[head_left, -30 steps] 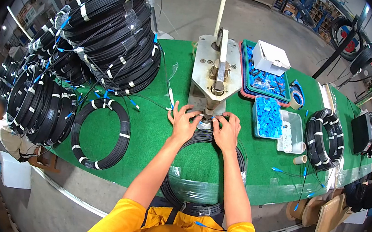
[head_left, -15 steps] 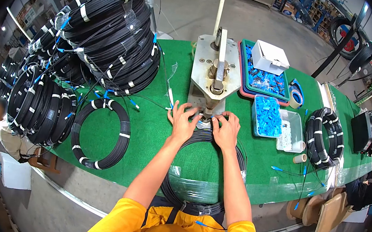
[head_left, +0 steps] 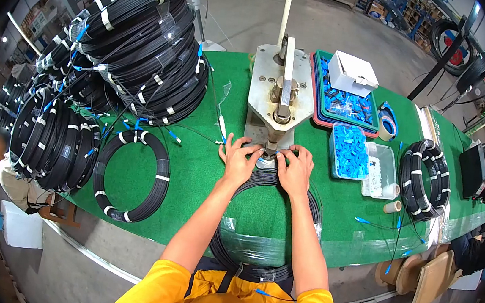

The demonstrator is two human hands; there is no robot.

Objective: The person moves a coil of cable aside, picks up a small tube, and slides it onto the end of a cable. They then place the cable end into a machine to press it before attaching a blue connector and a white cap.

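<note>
Both hands work at the foot of a metal hand press point(head_left: 283, 90), under its ram. My left hand point(head_left: 239, 156) has thumb and forefinger brought together there, the other fingers fanned out. From the opposite side, my right hand point(head_left: 294, 168) pinches at the same spot, with a speck of blue by its fingertips. What the fingers hold is too small and covered to name. Just below the hands, a coil of black cable point(head_left: 222, 239) lies between my forearms, reaching over the table edge towards my lap. A blue-tipped cable end point(head_left: 262, 292) rests against the yellow shirt.
Tall stacks of black cable coils point(head_left: 140, 50) stand left, beside a single taped coil point(head_left: 127, 215). Right are a tub of blue connectors point(head_left: 350, 155), a clear tub of white pieces point(head_left: 379, 173), a tray with a white box point(head_left: 352, 74) and another coil point(head_left: 424, 181). Other people are at both sides.
The left thumb and forefinger have closed in slightly towards the press foot. My right hand stays almost the same.
</note>
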